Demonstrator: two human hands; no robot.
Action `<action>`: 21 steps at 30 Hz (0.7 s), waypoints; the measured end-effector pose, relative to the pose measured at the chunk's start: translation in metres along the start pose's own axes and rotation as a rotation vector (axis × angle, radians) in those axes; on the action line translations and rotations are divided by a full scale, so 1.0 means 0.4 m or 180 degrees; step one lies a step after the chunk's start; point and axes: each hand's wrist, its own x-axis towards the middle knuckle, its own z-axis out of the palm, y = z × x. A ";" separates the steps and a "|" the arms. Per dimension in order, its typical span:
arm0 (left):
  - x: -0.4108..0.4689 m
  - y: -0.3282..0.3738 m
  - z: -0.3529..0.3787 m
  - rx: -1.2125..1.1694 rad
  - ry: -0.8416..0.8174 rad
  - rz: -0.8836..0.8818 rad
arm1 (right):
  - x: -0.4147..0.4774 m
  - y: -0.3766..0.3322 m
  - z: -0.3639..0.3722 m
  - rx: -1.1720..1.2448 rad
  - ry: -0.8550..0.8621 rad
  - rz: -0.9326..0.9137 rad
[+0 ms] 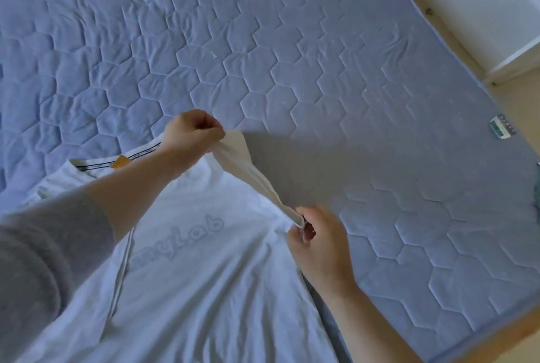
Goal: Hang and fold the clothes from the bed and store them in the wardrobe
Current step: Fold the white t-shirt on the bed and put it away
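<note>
The white T-shirt point(190, 275) is spread flat on the bed point(263, 41). Its sleeve point(242, 163), right of the collar point(140, 154), is pinched taut between the left hand point(191, 131) and right hand point(318, 242), presumably so a straight inward fold can be made.

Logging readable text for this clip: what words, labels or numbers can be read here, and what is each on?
"yLab": faint print on the shirt chest; the letters before it are blurred.
Print on the collar tape: too small to read.
The orange tag: nothing legible.
The label at the mattress edge: too blurred to read.
</note>
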 end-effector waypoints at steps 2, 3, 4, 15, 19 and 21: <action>-0.031 -0.062 -0.042 0.0290 0.0068 -0.0018 | -0.039 -0.022 0.038 -0.0201 -0.0272 -0.0288; -0.046 -0.097 -0.059 0.0473 0.0104 -0.0006 | -0.055 -0.029 0.060 -0.0279 -0.0438 -0.0413; -0.061 -0.135 -0.072 0.0646 0.0130 -0.0014 | -0.070 -0.032 0.083 -0.0369 -0.0582 -0.0508; -0.204 -0.439 -0.036 0.0870 0.0360 -0.0328 | -0.144 0.020 0.255 -0.0687 -0.1646 -0.0269; -0.255 -0.452 -0.042 0.0612 0.0383 -0.0406 | -0.161 0.021 0.237 -0.0610 -0.1601 0.0036; -0.281 -0.451 -0.043 0.0562 0.0334 -0.0586 | -0.171 0.019 0.225 -0.0601 -0.1548 0.0203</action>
